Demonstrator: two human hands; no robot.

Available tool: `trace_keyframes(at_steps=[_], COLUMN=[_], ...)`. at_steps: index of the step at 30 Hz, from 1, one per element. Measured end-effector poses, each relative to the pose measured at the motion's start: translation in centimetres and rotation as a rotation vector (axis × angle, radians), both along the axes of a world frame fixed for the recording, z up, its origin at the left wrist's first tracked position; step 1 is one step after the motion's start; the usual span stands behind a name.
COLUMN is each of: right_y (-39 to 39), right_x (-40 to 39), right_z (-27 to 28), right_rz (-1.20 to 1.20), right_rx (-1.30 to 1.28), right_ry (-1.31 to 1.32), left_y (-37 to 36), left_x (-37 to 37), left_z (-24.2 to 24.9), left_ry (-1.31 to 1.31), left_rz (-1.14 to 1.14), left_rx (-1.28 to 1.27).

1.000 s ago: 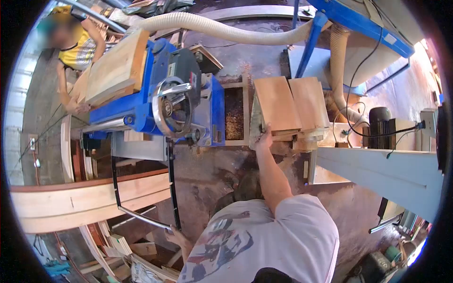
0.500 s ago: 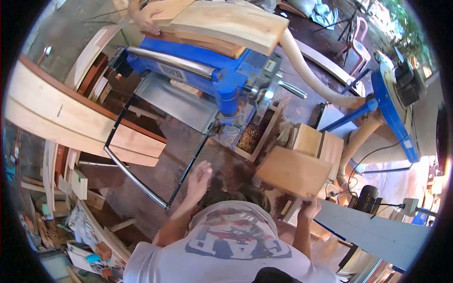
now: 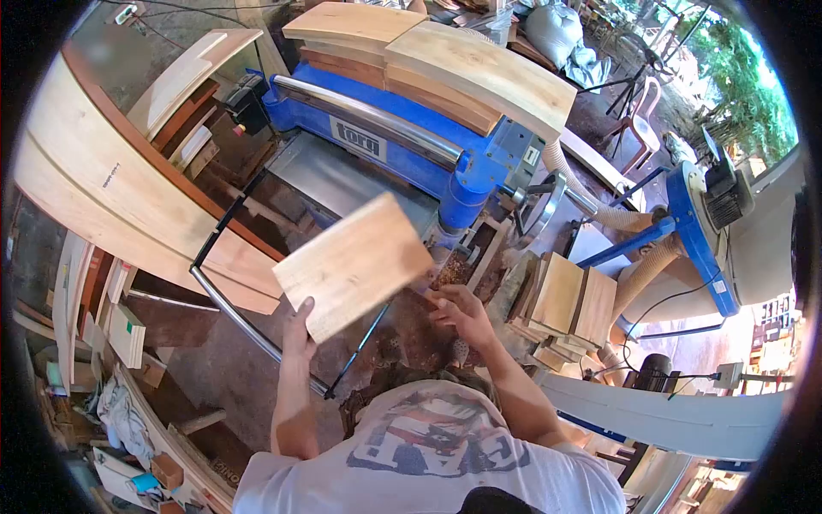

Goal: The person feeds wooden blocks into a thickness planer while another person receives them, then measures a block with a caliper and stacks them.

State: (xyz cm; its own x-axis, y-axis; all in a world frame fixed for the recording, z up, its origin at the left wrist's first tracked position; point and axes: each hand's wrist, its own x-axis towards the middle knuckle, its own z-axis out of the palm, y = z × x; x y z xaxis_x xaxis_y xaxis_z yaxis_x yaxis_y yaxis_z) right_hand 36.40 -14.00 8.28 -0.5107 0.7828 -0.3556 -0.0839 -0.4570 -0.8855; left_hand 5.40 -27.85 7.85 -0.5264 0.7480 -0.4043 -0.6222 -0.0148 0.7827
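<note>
A pale rectangular board point(image 3: 355, 265) is tilted in front of the blue planer point(image 3: 377, 141). My left hand point(image 3: 299, 330) grips the board's lower left corner, thumb on its face. Just off the board's right end is my right hand point(image 3: 461, 315), its fingers apart and nothing in it. The planer's metal bed point(image 3: 351, 180) lies beyond the board, with the roller frame point(image 3: 235, 313) reaching toward me on the left. To the right, several similar boards point(image 3: 558, 295) are stacked low.
Boards point(image 3: 479, 73) rest on top of the planer. Long planks point(image 3: 111, 176) extend on the left. A ribbed hose point(image 3: 621, 220) leads to a blue dust collector point(image 3: 698, 231). Wood offcuts point(image 3: 128, 334) crowd the lower left. A pale long surface point(image 3: 668, 420) stands at the right.
The board has moved from my right hand on the right side to my left hand in front of the planer. My right hand has let go. The other person's hand has left the view.
</note>
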Motion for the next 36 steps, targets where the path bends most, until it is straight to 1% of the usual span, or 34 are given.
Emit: trace_keyframes(at_steps=[1, 4, 5, 7, 8, 10, 11, 12, 13, 14, 16, 17, 19, 20, 23, 24, 25, 27, 28, 30, 31, 32, 34, 36], right_y=[0.2, -0.5, -0.9, -2.1, -3.1, -4.8, -5.6, -6.5, -7.4, -8.4, -10.1, -10.7, -12.3, -12.9, -14.5, -14.4, -14.7, -13.9, -13.4, -13.1, -12.6, -11.8, -11.4, -11.1], right_x=[-0.6, -0.5, 0.2, 2.0, 3.2, 5.9, 7.5, 9.0, 10.4, 11.9, 15.5, 17.0, 19.4, 21.5, 25.9, 26.3, 26.7, 26.9, 25.9, 27.0, 26.3, 25.1, 25.0, 25.2], right_z=[-0.4, -2.4, -3.2, -5.0, -6.0, -7.6, -8.2, -8.9, -9.6, -10.3, -11.7, -12.4, -13.9, -15.4, -20.3, -20.7, -21.1, -19.1, -17.6, -19.1, -17.4, -15.8, -15.6, -15.8], right_rz=[0.005, 0.011, 0.011, 0.013, 0.011, 0.058, 0.080, 0.058, 0.032, 0.008, -0.035, -0.051, -0.262, -0.217, -0.369, -0.431, -0.457, -0.523, -0.568, -0.509, -0.525, -0.544, -0.510, -0.538], right_rx=[0.032, 0.064, 0.066, 0.158, 0.198, 0.317, 0.373, 0.404, 0.432, 0.456, 0.284, 0.193, 0.071, 0.114, 0.051, 0.019, -0.012, -0.079, -0.031, 0.058, -0.076, -0.211, 0.079, -0.054], right_ry=[-0.012, -0.096, -0.134, -0.287, -0.367, -0.636, -0.771, -0.832, -0.891, -0.949, -1.024, -1.053, -0.937, -1.016, -0.953, -0.866, -0.845, -0.808, -0.777, -0.911, -0.898, -0.875, -1.109, -1.093], left_y=[0.5, 3.6, 4.8, 7.6, 9.1, 13.1, 15.3, 17.7, 19.7, 20.4, 21.8, 22.2, 23.6, 24.2, 25.0, 25.2, 25.5, 26.0, 26.5, 27.1, 27.0, 26.4, 27.6, 28.1], left_x=[-1.1, -2.7, -3.1, -3.7, -3.7, -3.3, -3.5, -4.0, -4.2, -2.4, -0.2, 0.2, 0.5, 1.0, 0.6, 0.4, 0.2, 0.0, -0.3, -1.5, 0.1, 0.9, 0.5, 1.4], left_z=[-1.4, -3.1, -4.8, -8.3, -8.5, -8.7, -9.9, -11.9, -12.8, -8.4, -8.4, -8.5, -10.3, -11.1, -11.7, -11.5, -11.4, -11.2, -11.4, -14.2, -10.3, -8.1, -10.3, -9.2], left_ry=[0.019, -0.070, -0.076, -0.085, -0.093, -0.110, -0.093, -0.073, -0.049, -0.051, 0.002, 0.034, 0.228, 0.321, 0.402, 0.402, 0.403, 0.418, 0.430, 0.418, 0.456, 0.494, 0.504, 0.484], left_rz=[0.040, 0.187, 0.193, 0.201, 0.225, 0.263, 0.292, 0.319, 0.344, 0.313, 0.398, 0.444, 0.473, 0.483, 0.506, 0.501, 0.491, 0.493, 0.502, 0.431, 0.434, 0.291, 0.402, 0.397], left_rx=[0.032, 0.010, -0.001, -0.021, -0.025, -0.031, -0.075, -0.117, -0.160, -0.232, -0.187, -0.167, -0.387, -0.493, -0.448, -0.437, -0.427, -0.452, -0.488, -0.231, -0.535, -0.609, -0.501, -0.616])
